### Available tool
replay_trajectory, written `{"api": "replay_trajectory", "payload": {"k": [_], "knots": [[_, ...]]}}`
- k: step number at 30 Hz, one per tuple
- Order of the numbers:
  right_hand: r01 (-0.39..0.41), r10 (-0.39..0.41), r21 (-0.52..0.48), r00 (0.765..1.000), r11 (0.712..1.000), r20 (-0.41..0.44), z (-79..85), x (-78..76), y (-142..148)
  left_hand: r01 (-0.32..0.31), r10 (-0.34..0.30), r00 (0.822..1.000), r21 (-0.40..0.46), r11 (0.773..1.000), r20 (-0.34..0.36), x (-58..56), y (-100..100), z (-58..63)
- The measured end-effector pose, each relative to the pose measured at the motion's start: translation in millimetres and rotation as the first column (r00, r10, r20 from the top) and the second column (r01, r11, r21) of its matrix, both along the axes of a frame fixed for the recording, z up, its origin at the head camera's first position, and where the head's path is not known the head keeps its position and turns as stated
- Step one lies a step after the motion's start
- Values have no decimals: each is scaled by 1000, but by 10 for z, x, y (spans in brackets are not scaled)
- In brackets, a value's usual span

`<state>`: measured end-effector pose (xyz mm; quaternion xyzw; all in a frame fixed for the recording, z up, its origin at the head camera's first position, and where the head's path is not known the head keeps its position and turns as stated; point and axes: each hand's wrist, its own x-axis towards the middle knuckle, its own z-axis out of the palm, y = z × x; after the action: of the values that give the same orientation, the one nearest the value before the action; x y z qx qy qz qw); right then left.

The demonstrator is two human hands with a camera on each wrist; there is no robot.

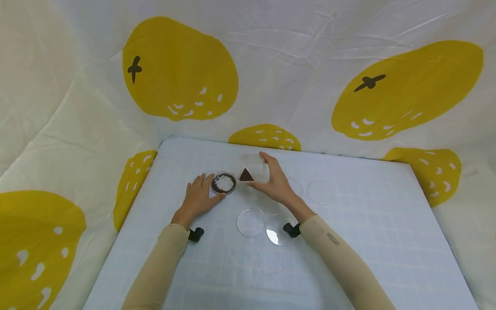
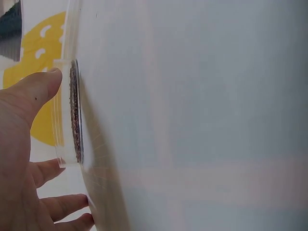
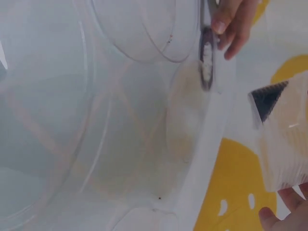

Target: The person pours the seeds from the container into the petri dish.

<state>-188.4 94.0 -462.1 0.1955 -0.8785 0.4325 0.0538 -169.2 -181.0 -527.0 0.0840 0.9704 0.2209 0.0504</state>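
A round clear petri dish (image 1: 212,187) sits on the left of the table, holding dark brown grains with a white layer on top. My left hand (image 1: 196,197) steadies it, thumb and forefinger on opposite sides of its rim. In the left wrist view the dark grains (image 2: 74,115) show edge-on through the dish wall. To the right, my right hand (image 1: 277,181) grips a clear ribbed plastic container (image 1: 257,165), raised and tilted beside the dish. Dark brown material (image 1: 246,175) is gathered in a triangle in that container's lower corner.
Several clear round dishes or lids lie on the pale blue table (image 1: 217,267): one dish (image 1: 251,235) and another (image 1: 273,237) in front, one more (image 1: 318,204) to the right. A white fabric wall (image 1: 279,94) with yellow fruit prints rises behind the table.
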Motion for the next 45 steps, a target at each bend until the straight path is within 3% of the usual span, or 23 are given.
{"api": "replay_trajectory", "payload": {"k": [15,22,35,39,45], "knots": [[48,-40,-106,996,993,79,81,337,518,-14,13,1000,3,1000,14,-1,-17,-55],[76,-60,-161,993,984,100,324,605,768,-20,20,1000,6,1000,12,18,-5,-36],[231,-201,-139,959,963,198,391,878,1319,-20,20,1000,1,1000,-1,-3,19,-36],[266,-230,-141,946,954,227,319,959,1508,-17,17,1000,-8,1000,11,-4,32,-31],[314,-261,-190,930,930,259,23,1034,1880,-13,13,1000,-2,1000,10,-17,22,-43]]}}
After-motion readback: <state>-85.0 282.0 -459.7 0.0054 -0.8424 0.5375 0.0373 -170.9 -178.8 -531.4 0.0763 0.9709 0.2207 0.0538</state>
